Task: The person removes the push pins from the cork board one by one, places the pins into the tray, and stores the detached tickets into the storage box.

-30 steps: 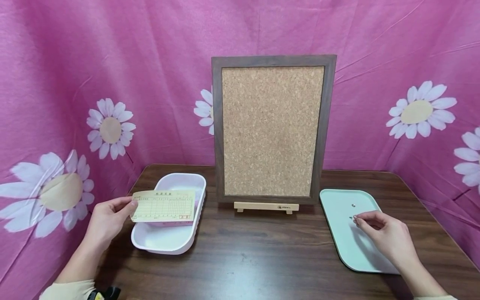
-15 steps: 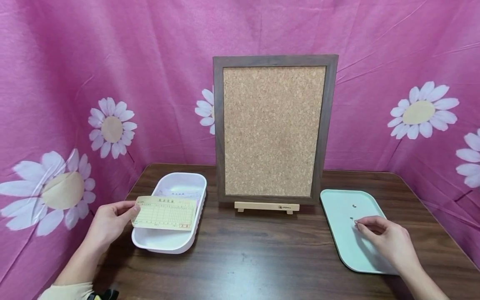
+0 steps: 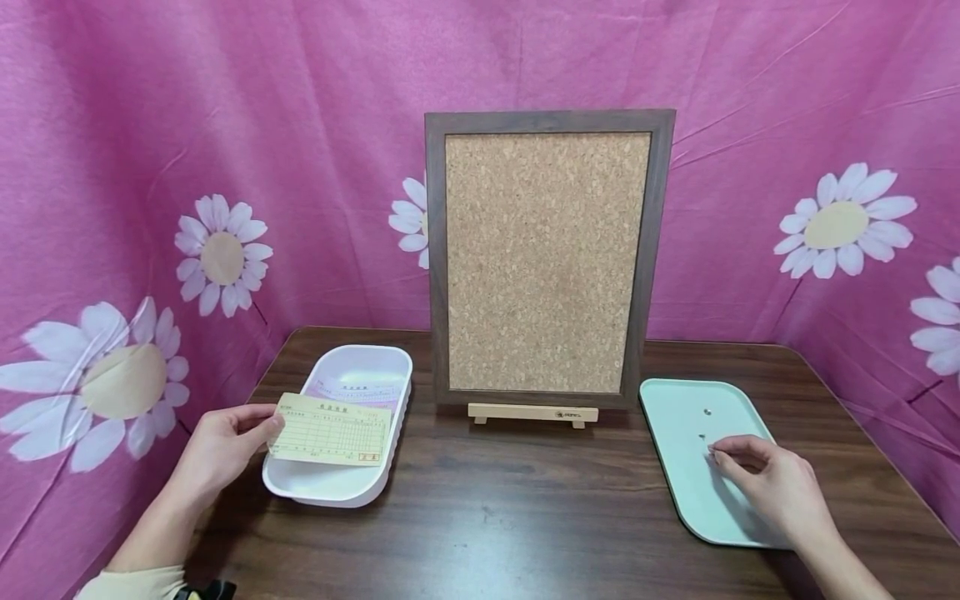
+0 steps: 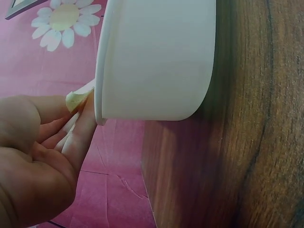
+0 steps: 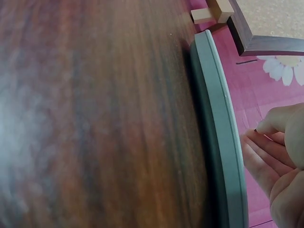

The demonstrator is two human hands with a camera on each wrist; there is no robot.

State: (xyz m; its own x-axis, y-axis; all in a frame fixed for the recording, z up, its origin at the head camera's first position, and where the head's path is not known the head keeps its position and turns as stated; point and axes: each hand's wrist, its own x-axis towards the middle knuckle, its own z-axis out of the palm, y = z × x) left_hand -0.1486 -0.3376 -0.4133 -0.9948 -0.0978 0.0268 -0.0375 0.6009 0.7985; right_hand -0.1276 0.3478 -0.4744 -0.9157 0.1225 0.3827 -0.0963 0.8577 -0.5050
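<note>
My left hand point(image 3: 225, 442) pinches the left edge of a pale yellow printed form slip point(image 3: 330, 429) between thumb and fingers. The slip hangs over a white plastic tray point(image 3: 322, 485), where a purple printed slip point(image 3: 356, 389) lies partly covered by it. In the left wrist view, the slip's yellow edge point(image 4: 77, 100) shows at the fingertips by the tray rim. On the right, my right hand point(image 3: 776, 482) pinches a tiny metal thumbtack point(image 3: 711, 449), mostly hidden by the fingertips, low over a mint-green tray point(image 3: 697, 508). Two more thumbtacks, one farther back point(image 3: 707, 412), lie on that tray.
A brown-framed cork board point(image 3: 547, 267) stands upright on a small wooden easel point(image 3: 532, 413) at the back centre. All this is on a dark wooden table point(image 3: 510, 500). Pink flowered cloth point(image 3: 337, 167) hangs behind and at both sides.
My left hand has lowered the yellow slip and tilted it, so more of the purple slip shows behind. My right hand has drawn slightly back toward me from the thumbtacks on the green tray.
</note>
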